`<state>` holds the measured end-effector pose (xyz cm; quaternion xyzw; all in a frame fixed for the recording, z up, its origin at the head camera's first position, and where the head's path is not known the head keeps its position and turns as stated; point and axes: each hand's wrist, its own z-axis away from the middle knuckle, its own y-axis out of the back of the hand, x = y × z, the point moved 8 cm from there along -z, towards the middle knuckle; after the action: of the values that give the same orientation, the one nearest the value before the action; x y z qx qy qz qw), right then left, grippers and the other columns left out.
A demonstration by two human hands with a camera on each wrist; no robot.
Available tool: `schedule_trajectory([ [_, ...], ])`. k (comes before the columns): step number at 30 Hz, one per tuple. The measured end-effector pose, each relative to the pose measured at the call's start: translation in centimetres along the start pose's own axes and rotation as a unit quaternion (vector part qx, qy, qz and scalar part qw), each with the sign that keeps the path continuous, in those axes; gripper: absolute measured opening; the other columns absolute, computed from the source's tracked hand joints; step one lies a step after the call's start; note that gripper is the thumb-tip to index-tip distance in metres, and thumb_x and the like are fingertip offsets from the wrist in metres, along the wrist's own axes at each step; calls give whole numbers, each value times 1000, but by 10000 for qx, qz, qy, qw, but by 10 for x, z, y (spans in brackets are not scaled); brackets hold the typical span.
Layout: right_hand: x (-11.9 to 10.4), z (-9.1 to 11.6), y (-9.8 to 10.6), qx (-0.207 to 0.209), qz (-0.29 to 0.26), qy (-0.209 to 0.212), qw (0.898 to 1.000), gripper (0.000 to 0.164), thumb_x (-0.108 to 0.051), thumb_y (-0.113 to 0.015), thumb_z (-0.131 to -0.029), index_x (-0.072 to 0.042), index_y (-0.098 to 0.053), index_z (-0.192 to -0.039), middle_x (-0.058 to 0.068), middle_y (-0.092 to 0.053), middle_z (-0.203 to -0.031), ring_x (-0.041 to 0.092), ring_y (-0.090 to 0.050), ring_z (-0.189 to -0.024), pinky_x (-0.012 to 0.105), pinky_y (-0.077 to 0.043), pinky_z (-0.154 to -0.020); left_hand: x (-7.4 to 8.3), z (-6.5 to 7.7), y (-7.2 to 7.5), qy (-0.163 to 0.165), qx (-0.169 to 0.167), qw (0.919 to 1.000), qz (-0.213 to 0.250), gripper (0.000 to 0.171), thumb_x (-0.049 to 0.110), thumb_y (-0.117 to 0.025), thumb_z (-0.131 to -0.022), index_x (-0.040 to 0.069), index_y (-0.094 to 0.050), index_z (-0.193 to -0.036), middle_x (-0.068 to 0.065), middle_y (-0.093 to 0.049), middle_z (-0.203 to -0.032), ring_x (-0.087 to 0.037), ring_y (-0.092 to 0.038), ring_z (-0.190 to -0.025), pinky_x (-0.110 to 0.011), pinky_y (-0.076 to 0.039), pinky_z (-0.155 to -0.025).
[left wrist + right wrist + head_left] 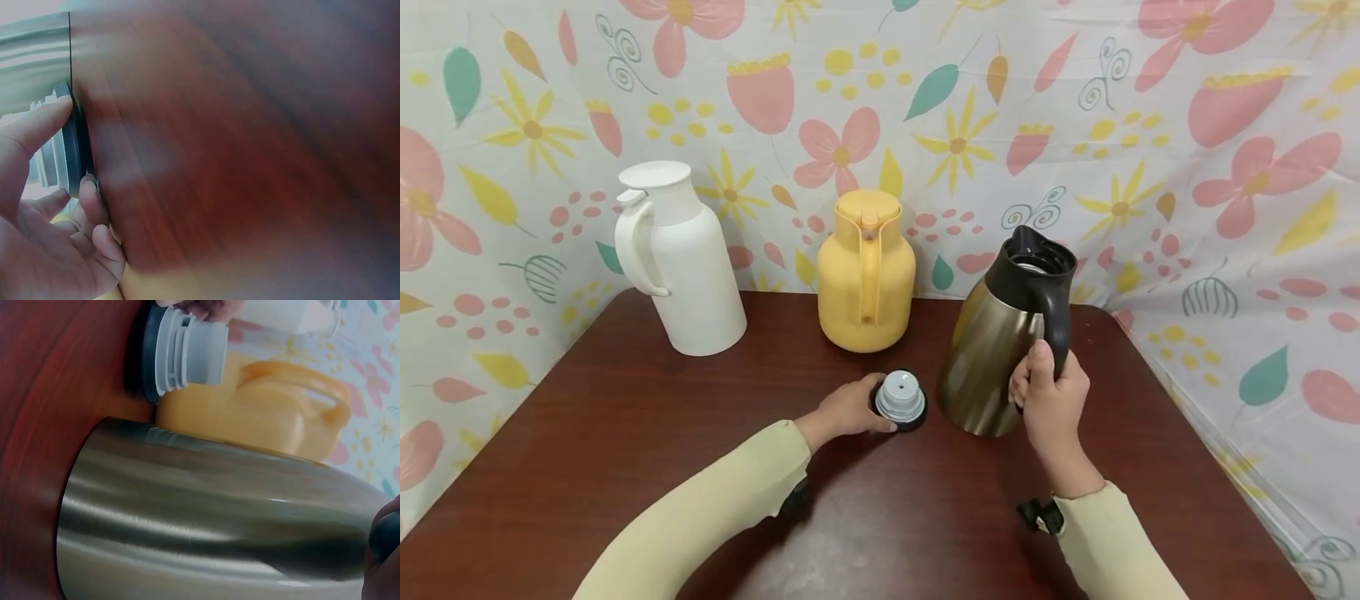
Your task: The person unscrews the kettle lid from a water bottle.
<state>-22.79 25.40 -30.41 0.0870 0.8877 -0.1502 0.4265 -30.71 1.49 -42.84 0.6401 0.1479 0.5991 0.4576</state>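
White jug (696,279), upright at L rear of desk (955,542), lid on, handle to L w/ small lever at its top. Yellow jug (867,287) upright too, approx mid of back edge, lid on, handle facing front; gap btwn the two. Desk = dark reddish-brown, shiny patch nr front. Behind & along both sides: white curtain (910,100) w/ pink, yellow & teal flower/leaf print, plus swirls.

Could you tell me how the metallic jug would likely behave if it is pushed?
The metallic jug would probably feel stiff, as its wall looks like metal. It may tip if pushed near the top, being taller than wide. Its smooth, shiny body could be slippery.
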Motion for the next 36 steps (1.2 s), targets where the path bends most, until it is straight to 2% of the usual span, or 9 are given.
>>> schedule_trajectory([
  [8,10,-16,10,222,1,75,9997,47,-23,-53,-103,-5,-47,-60,-10,-41,-41,4,-38,-33,21,-32,-37,4,-11,-2,243,107,9996,-98,89,36,-84,-84,11,-40,-157,-15,-62,-143,-32,-62,-127,-49,-50,-104],
  [15,17,-27,16,352,-112,188,9991,49,-25,-54,-103,-5,-47,-59,-10,-40,-40,3,-36,-32,20,-30,-36,10,-24,-4,245,122,9996,100,87,33,-84,-85,12,-39,-157,-13,-55,-153,-34,-54,-140,-51,-46,-112],
  [19,21,-33,18,507,-55,188,9985,50,-26,-54,-103,-6,-47,-57,-10,-39,-39,3,-36,-31,19,-30,-35,13,-33,-6,275,208,9994,66,84,32,-83,-86,12,-40,-156,-12,-56,-152,-33,-54,-139,-51,-46,-111],
  [25,28,-43,24,831,-45,91,9965,46,-23,-53,-100,-10,-47,-57,-10,-39,-37,2,-36,-30,18,-28,-34,22,-51,-10,335,458,9984,49,81,33,-83,-86,13,-43,-154,-12,-60,-147,-32,-59,-133,-50,-50,-105],
  [31,34,-52,26,887,-241,39,9958,44,-23,-54,-99,-9,-47,-58,-9,-39,-37,2,-34,-30,19,-27,-33,29,-68,-10,557,836,9949,-38,75,33,-83,-87,13,-48,-150,-9,-64,-142,-28,-63,-128,-46,-54,-101],
  [36,39,-61,28,904,-186,73,9957,45,-24,-54,-99,-11,-46,-57,-10,-38,-37,1,-34,-29,19,-27,-33,33,-79,-11,797,1093,9908,-55,71,32,-82,-88,12,-50,-148,-9,-66,-140,-26,-65,-126,-44,-55,-99],
])
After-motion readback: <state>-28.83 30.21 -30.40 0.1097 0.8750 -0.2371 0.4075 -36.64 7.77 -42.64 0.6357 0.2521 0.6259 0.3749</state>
